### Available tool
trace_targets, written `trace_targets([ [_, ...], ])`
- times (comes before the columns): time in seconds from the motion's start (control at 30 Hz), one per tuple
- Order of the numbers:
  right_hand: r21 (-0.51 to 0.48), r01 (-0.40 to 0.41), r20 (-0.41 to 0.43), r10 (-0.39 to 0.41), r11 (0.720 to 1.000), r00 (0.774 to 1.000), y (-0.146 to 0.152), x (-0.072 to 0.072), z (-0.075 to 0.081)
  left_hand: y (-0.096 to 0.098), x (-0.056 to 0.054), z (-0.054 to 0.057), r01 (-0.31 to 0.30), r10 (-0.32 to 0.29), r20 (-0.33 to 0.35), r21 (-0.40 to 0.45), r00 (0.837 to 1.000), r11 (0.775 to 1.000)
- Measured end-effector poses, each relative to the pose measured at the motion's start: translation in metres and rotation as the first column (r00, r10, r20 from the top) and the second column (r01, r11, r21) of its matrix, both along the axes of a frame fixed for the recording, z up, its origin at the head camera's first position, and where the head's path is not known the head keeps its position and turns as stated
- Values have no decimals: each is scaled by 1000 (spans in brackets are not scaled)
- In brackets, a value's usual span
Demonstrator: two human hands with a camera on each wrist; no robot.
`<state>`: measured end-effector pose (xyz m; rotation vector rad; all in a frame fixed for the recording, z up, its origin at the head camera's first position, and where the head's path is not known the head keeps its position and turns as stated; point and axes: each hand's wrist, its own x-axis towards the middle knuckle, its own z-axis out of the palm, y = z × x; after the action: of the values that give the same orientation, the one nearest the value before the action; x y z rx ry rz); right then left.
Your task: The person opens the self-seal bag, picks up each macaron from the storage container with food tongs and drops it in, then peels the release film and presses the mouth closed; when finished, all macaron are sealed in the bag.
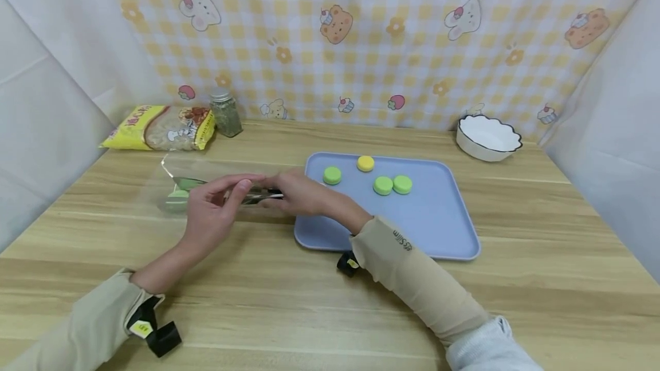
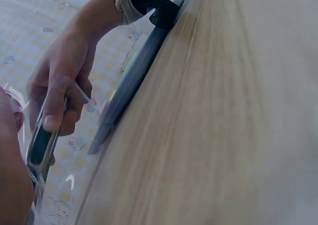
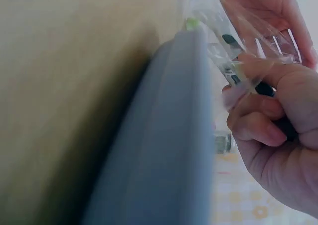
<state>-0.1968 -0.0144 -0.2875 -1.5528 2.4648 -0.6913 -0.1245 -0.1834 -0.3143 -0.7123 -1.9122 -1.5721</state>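
Observation:
My right hand (image 1: 301, 192) grips a pair of metal tongs (image 2: 40, 148) with dark inlays on the handles. The tongs reach left into a clear plastic bag (image 1: 149, 188), where their green tips (image 1: 188, 182) are around a green macaron (image 1: 177, 194). Close beside it, my left hand (image 1: 213, 202) pinches the bag near its mouth, thumb and fingers together over the tongs. Film from the bag also covers part of the right fingers (image 3: 256, 120) in the right wrist view. How the tips touch the macaron is blurred by the plastic.
A blue tray (image 1: 412, 228) bears several green macarons (image 1: 383, 185) and a yellow macaron (image 1: 365, 164). At the back left lie a yellow food packet (image 1: 165, 129) and a glass jar (image 1: 226, 113). A white scalloped bowl (image 1: 487, 139) stands at the back right of the wooden table (image 1: 268, 308).

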Motion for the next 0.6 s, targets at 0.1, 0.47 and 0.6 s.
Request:
trace_targets([
  [0.1, 9, -13, 33, 13, 1000, 999, 8, 1, 5, -5, -4, -3, -62, 61, -18, -88, 998, 994],
  [0.47, 15, 138, 83, -139, 990, 987, 108, 11, 31, -1, 9, 18, -60, 56, -36, -126, 998, 990],
  [0.6, 5, 215, 26, -215, 977, 976, 155, 19, 43, -7, 2, 7, -63, 60, -28, -121, 998, 991],
])
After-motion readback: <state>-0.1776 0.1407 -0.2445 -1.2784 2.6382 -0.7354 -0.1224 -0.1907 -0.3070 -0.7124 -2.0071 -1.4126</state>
